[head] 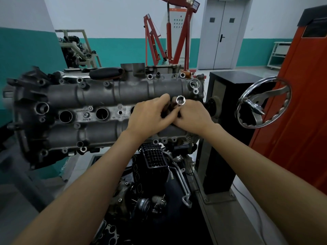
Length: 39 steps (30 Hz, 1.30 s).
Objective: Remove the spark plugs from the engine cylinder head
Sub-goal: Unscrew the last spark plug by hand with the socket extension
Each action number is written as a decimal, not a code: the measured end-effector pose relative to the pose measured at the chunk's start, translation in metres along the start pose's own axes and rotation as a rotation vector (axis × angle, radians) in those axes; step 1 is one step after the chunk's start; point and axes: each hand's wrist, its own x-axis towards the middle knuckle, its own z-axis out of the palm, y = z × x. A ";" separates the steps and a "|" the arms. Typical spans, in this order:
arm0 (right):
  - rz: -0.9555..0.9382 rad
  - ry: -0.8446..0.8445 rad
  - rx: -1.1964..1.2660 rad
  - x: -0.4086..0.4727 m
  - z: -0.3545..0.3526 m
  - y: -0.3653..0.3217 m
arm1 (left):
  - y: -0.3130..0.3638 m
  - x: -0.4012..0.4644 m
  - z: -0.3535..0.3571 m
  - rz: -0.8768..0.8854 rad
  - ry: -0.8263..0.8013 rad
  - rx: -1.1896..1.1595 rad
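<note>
At right-hand well of cylinder head (109, 96), left hand (150, 115) and right hand (192, 115) grip socket (180, 100); two wells look empty, plug hidden.

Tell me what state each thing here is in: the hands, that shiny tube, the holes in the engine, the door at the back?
left hand: curled on the socket's lower part
right hand: gripping the socket
socket: upright, open end showing
spark plug wells: two uncovered, dark inside
double door: closed
handwheel: untouched
</note>
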 end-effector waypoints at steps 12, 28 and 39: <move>0.026 -0.058 -0.049 0.000 0.001 0.003 | -0.003 0.000 0.003 -0.026 0.051 0.037; 0.056 -0.076 -0.031 0.002 0.001 0.003 | 0.002 0.000 0.001 0.004 0.036 -0.018; 0.026 -0.033 0.002 -0.001 -0.002 -0.002 | 0.002 0.000 -0.002 0.006 0.025 -0.054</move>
